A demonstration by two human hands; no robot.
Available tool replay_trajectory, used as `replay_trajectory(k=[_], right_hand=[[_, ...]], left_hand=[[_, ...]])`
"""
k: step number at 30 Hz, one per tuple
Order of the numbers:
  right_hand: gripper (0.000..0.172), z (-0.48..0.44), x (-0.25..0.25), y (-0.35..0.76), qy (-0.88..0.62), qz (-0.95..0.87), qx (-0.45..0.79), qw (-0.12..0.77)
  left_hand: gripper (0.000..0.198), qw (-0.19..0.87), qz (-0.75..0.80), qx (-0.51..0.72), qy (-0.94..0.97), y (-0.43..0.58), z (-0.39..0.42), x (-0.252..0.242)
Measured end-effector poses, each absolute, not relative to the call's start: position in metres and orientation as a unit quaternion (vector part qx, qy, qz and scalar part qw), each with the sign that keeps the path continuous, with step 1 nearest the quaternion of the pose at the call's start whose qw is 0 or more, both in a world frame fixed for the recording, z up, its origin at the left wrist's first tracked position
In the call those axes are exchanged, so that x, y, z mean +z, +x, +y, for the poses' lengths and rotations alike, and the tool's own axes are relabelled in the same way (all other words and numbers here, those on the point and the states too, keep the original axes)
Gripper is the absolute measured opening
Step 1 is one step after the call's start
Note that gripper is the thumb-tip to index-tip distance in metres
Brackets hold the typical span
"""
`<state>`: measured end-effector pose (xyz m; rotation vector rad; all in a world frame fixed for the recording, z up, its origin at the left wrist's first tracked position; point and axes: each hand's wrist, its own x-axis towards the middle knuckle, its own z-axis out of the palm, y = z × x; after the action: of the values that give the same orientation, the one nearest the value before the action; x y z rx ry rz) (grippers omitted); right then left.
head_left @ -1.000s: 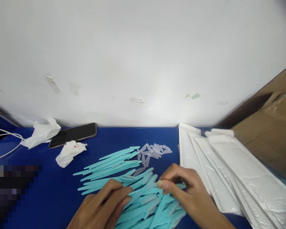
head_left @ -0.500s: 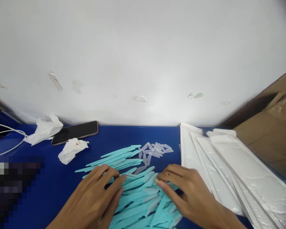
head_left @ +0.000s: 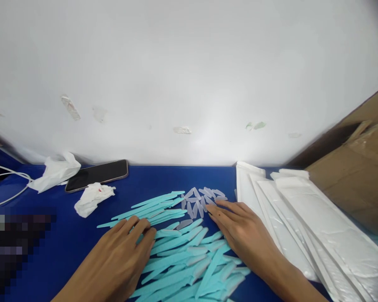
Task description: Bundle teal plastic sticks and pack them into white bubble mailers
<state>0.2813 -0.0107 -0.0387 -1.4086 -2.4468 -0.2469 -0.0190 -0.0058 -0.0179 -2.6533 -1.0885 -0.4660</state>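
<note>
Turquoise sticks (head_left: 171,262) likely light, stiff, slick; best pinched mid-length. Left hand (head_left: 122,249): fingers curled, grip hidden. Right hand (head_left: 244,230): fingers extended at translucent pieces (head_left: 200,209), hold unclear.

It looked like a packing workshop: mailers (head_left: 326,218) and heaped teal tools (head_left: 173,262) lay on a table (head_left: 164,178) beside cardboard (head_left: 355,180).

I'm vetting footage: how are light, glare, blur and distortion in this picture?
In the head view, soft light is brightest low on the wall; the envelopes show sheen; the left hand and right hand show little blur; pixelation hides the lower left; the upper-right corner darkens; the box seems stretched, wide-angle style.
</note>
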Motion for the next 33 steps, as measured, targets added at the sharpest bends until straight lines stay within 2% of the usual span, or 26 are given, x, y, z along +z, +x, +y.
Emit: replay_trajectory(k=[2,5,7,11,13,17,21,24,29,33], right_hand=[[0.054,-0.01,-0.037,0.279,-0.483,-0.859,-0.1,0.138],[0.075,-0.009,-0.035,0.276,-0.434,-0.891,-0.097,0.094],[0.079,-0.008,-0.035,0.276,-0.4,-0.908,-0.093,0.085],[0.054,-0.008,-0.035,0.279,-0.401,-0.903,-0.099,0.119],[0.044,-0.009,-0.034,0.28,-0.405,-0.899,-0.093,0.136],[0.046,-0.012,-0.031,0.279,-0.397,-0.902,-0.088,0.144],[0.046,-0.013,-0.025,0.278,-0.393,-0.9,-0.094,0.165],[0.045,-0.014,-0.022,0.278,-0.389,-0.893,-0.077,0.214],[0.034,-0.018,-0.021,0.272,-0.375,-0.841,0.073,0.382],[0.03,-0.022,-0.02,0.265,-0.374,-0.81,0.165,0.421]], left_hand=[[0.038,0.121,-0.355,-0.148,-0.915,-0.019,-0.005,-0.019],[0.043,0.127,-0.345,-0.158,-0.916,-0.021,-0.005,-0.021],[0.05,0.133,-0.345,-0.169,-0.914,-0.021,-0.005,-0.022],[0.064,0.112,-0.379,-0.166,-0.903,-0.021,-0.007,-0.022],[0.062,0.093,-0.393,-0.162,-0.9,-0.02,-0.007,-0.023],[0.043,0.084,-0.383,-0.17,-0.904,-0.021,-0.008,-0.029],[0.056,0.091,-0.373,-0.141,-0.913,-0.025,-0.009,-0.037],[0.057,0.087,-0.379,-0.125,-0.913,-0.026,-0.01,-0.04],[0.048,0.068,-0.383,-0.151,-0.909,-0.024,-0.013,-0.042],[0.039,0.038,-0.357,-0.199,-0.912,-0.023,-0.012,-0.04]])
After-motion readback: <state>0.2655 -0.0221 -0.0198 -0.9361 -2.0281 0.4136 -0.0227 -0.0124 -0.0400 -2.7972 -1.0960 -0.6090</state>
